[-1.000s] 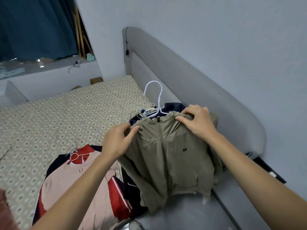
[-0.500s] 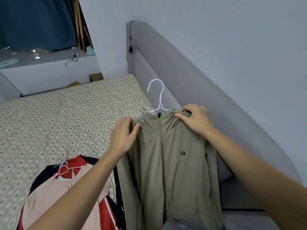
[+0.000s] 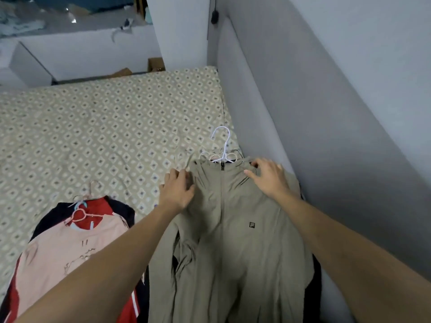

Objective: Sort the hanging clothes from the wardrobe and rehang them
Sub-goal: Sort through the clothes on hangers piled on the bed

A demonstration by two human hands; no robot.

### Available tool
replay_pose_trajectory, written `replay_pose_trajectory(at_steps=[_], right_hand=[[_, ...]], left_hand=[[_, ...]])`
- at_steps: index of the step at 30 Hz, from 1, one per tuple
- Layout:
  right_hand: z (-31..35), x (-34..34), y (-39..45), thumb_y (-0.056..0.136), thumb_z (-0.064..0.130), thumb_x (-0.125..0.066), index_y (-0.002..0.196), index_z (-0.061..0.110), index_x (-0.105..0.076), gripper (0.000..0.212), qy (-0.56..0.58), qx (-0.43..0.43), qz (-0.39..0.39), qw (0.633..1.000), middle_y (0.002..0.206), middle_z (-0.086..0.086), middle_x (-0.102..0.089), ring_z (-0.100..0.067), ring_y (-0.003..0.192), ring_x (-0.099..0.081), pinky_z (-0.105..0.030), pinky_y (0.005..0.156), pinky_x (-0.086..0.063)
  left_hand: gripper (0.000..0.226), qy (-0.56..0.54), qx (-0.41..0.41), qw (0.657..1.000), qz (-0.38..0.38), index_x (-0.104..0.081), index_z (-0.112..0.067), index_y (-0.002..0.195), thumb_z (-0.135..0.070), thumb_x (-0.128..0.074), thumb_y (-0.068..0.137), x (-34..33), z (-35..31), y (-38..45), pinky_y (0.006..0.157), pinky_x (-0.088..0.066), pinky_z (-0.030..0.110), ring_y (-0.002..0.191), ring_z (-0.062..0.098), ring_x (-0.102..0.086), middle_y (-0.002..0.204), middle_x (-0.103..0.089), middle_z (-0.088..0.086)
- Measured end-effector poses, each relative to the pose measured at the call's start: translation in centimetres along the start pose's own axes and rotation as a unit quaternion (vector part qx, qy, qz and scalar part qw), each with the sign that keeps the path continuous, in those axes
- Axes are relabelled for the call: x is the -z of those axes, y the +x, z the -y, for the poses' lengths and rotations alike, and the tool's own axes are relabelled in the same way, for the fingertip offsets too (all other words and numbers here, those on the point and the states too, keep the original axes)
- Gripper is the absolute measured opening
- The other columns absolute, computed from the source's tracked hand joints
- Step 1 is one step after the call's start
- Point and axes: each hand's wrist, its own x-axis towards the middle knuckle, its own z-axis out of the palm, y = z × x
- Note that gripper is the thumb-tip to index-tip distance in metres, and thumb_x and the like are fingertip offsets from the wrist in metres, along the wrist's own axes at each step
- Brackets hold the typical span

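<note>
A person lowers an olive zip-up jacket (image 3: 235,231) onto the patterned bed (image 3: 105,127), beside the grey padded headboard (image 3: 268,127). A second ago the jacket hung lifted in the air between the two hands, draped down off the bed's edge; now it lies spread on the mattress with its white hanger (image 3: 222,148) still threaded through the collar, the hook pointing up the bed.

The left hand (image 3: 178,193) rests on the jacket's shoulder, fingers curled into the cloth near the collar, gripping a fold. The right hand (image 3: 268,178) has loosened: its fingers are spread and nearly straight, pressing the opposite shoulder flat rather than pinching it as before.

Dark fabric shows beneath the jacket at its right edge, so it appears to be laid on top of other garments. To the left, well apart from the collar but touching along the lower hem, sits a second pile topped by a pink shirt (image 3: 63,248) on a pink hanger (image 3: 80,213) over red and navy clothing.

The move suggests the sorting stage is under way, with piles forming on the bed and rehanging not yet begun.
</note>
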Motion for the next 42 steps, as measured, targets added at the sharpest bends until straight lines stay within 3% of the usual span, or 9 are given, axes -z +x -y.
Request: replay_pose_trajectory(at_steps=[5,8,18,22,31,36,38,42], right_hand=[[-0.6,-2.7,0.7,0.092,0.038,-0.072,0.126,0.015,-0.057,0.044,-0.076,0.002,-0.023,0.997,0.12,-0.013,-0.054,-0.037,0.118,-0.05,-0.051,0.096,-0.041],[1.6,-3.1,0.2,0.09,0.036,-0.072,0.131,0.015,-0.056,0.049,-0.066,0.028,-0.035,0.997,0.122,-0.013,-0.054,-0.037,0.117,-0.05,-0.05,0.094,-0.041],[15.6,-8.8,-2.7,0.1,0.05,-0.058,0.148,0.019,-0.047,0.059,0.027,0.153,0.083,0.984,0.144,-0.004,-0.05,-0.027,0.139,-0.042,-0.048,0.11,-0.037],[22.8,-13.3,-4.8,0.102,0.052,-0.055,0.152,0.021,-0.043,0.06,0.047,0.184,0.128,0.974,0.146,0.0,-0.048,-0.023,0.138,-0.042,-0.045,0.111,-0.038],[38.1,-26.8,-7.3,0.103,0.047,-0.057,0.151,0.017,-0.045,0.058,0.03,0.193,0.198,0.96,0.143,-0.004,-0.052,-0.026,0.133,-0.045,-0.043,0.106,-0.041],[42.6,-37.9,-5.4,0.103,0.045,-0.058,0.15,0.019,-0.046,0.056,0.053,0.124,0.254,0.958,0.146,-0.001,-0.051,-0.022,0.136,-0.046,-0.043,0.111,-0.041],[43.4,-42.6,-4.0,0.104,0.046,-0.055,0.151,0.019,-0.045,0.055,0.042,0.108,0.269,0.956,0.148,-0.001,-0.05,-0.023,0.138,-0.045,-0.045,0.112,-0.041],[43.8,-49.8,-2.0,0.103,0.04,-0.06,0.15,0.019,-0.047,0.054,0.018,0.083,0.252,0.964,0.147,-0.004,-0.052,-0.027,0.138,-0.045,-0.043,0.11,-0.04]], left_hand=[[0.045,-0.002,0.02,1.0,0.009,-0.046,-0.02,0.141,-0.038,-0.054,0.101,-1.1,0.4,0.2,0.107,-0.037,0.052,0.135,0.029,-0.035,0.144,-0.04,0.006],[0.046,0.021,0.003,1.0,0.002,-0.045,-0.021,0.144,-0.039,-0.053,0.102,-0.7,2.1,-1.8,0.107,-0.039,0.051,0.134,0.028,-0.039,0.142,-0.042,0.004],[0.064,0.044,0.028,0.997,-0.052,-0.045,-0.025,0.148,-0.06,-0.033,0.096,3.8,12.3,-8.3,0.1,-0.041,0.048,0.129,0.026,-0.046,0.137,-0.051,-0.001],[0.065,0.041,0.058,0.994,-0.079,-0.05,-0.022,0.146,-0.061,-0.032,0.097,5.4,19.7,-11.9,0.094,-0.043,0.047,0.122,0.027,-0.05,0.131,-0.054,0.0],[0.072,0.026,0.136,0.989,-0.051,-0.044,-0.023,0.151,-0.065,-0.026,0.095,7.7,42.3,-14.5,0.103,-0.041,0.05,0.13,0.029,-0.046,0.142,-0.052,0.003],[0.072,0.019,0.138,0.99,-0.016,-0.043,-0.02,0.152,-0.063,-0.027,0.096,6.0,55.7,-11.0,0.105,-0.042,0.05,0.132,0.031,-0.046,0.144,-0.051,0.006],[0.064,0.006,0.138,0.99,-0.001,-0.041,-0.018,0.154,-0.055,-0.037,0.103,4.6,60.3,-8.7,0.105,-0.043,0.047,0.135,0.031,-0.044,0.146,-0.048,0.008],[0.059,-0.009,0.13,0.991,0.023,-0.034,-0.017,0.158,-0.046,-0.043,0.107,1.6,66.5,-3.9,0.103,-0.044,0.045,0.14,0.031,-0.04,0.152,-0.042,0.008]])
